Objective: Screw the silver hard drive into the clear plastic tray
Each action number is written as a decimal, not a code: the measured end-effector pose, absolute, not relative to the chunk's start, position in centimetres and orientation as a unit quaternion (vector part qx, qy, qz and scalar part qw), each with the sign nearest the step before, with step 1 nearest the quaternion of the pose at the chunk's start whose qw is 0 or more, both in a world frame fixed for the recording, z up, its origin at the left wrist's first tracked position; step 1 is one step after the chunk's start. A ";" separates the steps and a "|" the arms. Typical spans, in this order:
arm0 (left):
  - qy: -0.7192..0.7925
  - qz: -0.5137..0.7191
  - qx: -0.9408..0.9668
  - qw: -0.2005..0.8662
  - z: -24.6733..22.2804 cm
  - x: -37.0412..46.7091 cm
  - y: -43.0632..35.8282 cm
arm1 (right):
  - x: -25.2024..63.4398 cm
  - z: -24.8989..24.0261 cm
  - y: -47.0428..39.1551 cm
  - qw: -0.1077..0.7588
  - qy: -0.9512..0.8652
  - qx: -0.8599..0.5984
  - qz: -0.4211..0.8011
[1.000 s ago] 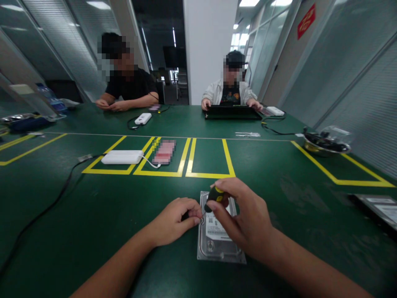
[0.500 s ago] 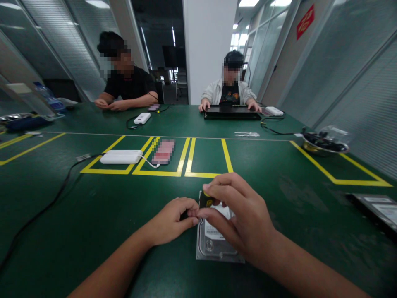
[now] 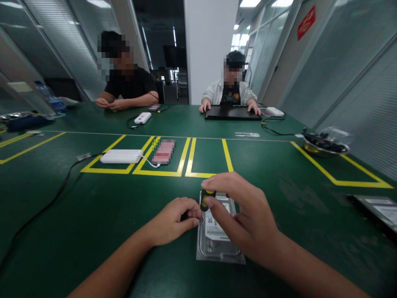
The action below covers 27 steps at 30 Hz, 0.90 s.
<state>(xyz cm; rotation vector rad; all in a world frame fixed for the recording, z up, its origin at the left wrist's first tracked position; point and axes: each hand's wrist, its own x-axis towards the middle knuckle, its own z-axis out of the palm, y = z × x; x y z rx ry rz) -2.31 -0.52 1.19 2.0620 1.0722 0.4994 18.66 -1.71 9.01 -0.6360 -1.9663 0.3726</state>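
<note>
A silver hard drive with a white label lies flat on the green table. Above its upper left part, my right hand pinches a short black and yellow screwdriver between thumb and fingers, handle upright. The screwdriver's lower end comes down near the drive's left edge, by my left fingertips. My left hand is at that left edge with its fingers curled together; whatever is between the fingertips is too small to tell.
Yellow tape frames mark the table. A white power bank is cabled to a phone. Another drive lies at right, a bowl of black items behind it. Two people sit across, one at a black panel.
My right thumb and fingers have shifted around the screwdriver handle, showing more of it and of the drive's label. My left hand has barely moved. The panel across the table now lies flatter.
</note>
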 end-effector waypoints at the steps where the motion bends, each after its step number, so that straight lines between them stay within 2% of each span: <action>1: 0.420 0.193 0.805 0.372 1.2 -2.3 -0.5 | 18.6 9.0 -1.7 0.498 -0.814 -0.257 0.154; 27: 0.425 0.187 0.805 0.370 1.5 -2.1 -0.5 | 18.0 8.6 -2.4 0.512 -0.803 -0.261 0.159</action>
